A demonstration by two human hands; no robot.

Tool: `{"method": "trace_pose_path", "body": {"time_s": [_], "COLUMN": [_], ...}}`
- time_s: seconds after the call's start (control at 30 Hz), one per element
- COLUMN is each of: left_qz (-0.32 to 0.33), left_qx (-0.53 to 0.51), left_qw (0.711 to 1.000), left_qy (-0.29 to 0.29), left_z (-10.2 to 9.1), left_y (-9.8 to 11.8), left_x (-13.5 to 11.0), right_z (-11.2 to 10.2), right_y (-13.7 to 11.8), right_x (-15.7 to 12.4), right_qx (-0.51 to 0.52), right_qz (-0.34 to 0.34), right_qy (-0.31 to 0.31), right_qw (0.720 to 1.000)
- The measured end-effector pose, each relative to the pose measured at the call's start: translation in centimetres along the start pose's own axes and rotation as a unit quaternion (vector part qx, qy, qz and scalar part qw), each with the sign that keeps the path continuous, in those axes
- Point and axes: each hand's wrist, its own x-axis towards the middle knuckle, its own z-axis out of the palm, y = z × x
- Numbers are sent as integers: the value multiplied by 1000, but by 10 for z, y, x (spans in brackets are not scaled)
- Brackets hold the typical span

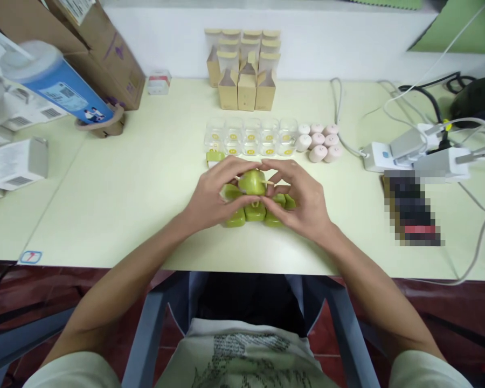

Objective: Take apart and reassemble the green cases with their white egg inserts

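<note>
Both hands are closed around a glossy green rounded case (252, 182), held just above the table. My left hand (216, 194) grips it from the left with thumb below and fingers above. From the other side, my right hand (301, 195) holds it the same way. A thin pale strip sticks out of the case's right side toward the right fingers. Beneath the hands sit several similar green cases (255, 212), partly covered by the fingers. Another green piece (215, 156) lies just beyond my left fingers.
Behind the hands are clear plastic containers (250, 129) with yellow labels, and pale pink cylinders (317, 140). Open cardboard boxes (247, 91) stand near the wall. A power strip (388, 156) with cables and a pixelated flat object (412, 207) are right; a blue canister (67, 86) and white boxes (20, 164) left.
</note>
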Motion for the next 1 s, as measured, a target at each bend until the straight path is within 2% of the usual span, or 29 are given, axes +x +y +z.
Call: {"method": "trace_pose_path", "body": {"time_s": [0.17, 0.23, 0.3, 0.4, 0.53, 0.7, 0.83, 0.93, 1.0], "left_qz": [-135, -166, -225, -270, -260, -208, -199, -209, -213], "left_qx": [2, 10, -6, -28, -16, 50, 49, 14, 6], "left_qw": [990, 983, 971, 959, 962, 974, 977, 975, 974], "left_qy": [44, 76, 75, 78, 83, 70, 62, 69, 72], "left_z": [-52, -64, -65, -53, -42, -43, -42, -41, -41], "left_y": [-13, -25, -36, -45, -49, -51, -53, -54, -55], "left_x": [-25, -40, -52, -60, -55, -53, -57, -59, -59], "right_z": [-7, -8, -7, -3, 0, -3, -9, -5, 7], "right_y": [2, 2, 2, 4, 8, 9, 13, 18, 19], "right_x": [4, 5, 5, 4, 5, 2, 9, 35, 61], "right_qx": [-39, -65, -83, -84, -71, -56, -46, -90, -150], "right_qz": [-5, -2, 1, -9, -9, 7, 37, 59, 52], "right_qy": [91, 116, 117, 99, 95, 93, 40, -64, -154], "right_qw": [995, 991, 990, 991, 993, 994, 997, 992, 975]}}
